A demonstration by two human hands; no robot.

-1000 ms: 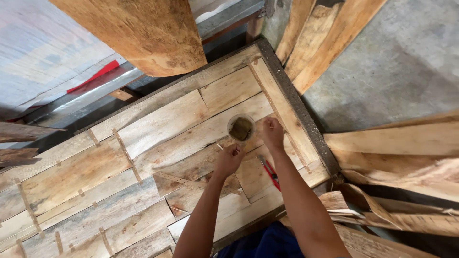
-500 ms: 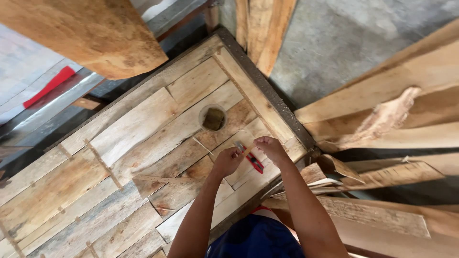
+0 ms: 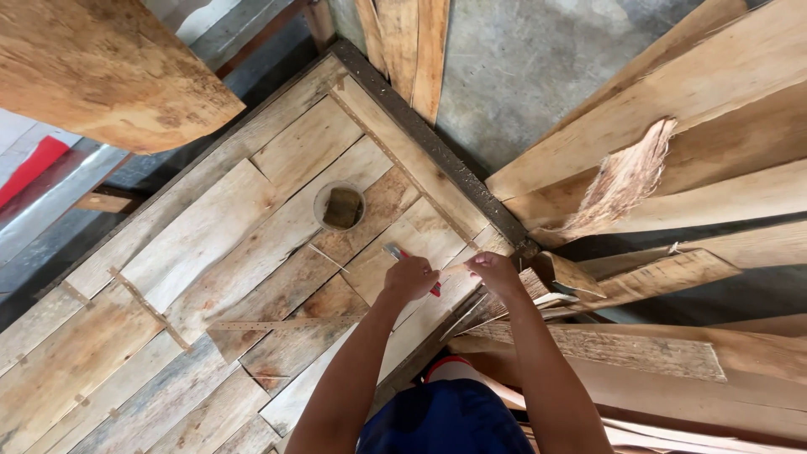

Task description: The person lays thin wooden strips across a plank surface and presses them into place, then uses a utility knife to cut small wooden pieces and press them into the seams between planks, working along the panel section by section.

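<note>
Two hands at the near edge of a plank tabletop point(image 3: 210, 252).
Left hand point(image 3: 410, 277) closed around a red-handled tool point(image 3: 403, 256); its long axis runs diagonally, metal tip pointing up-left. Right hand point(image 3: 496, 271) pinches a thin wood sliver point(image 3: 458, 269).

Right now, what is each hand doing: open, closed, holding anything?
Left hand: closed around a red-handled tool, held over the wooden panel.
Right hand: fingers curled at the panel's edge; whether it grips anything cannot be told.
</note>
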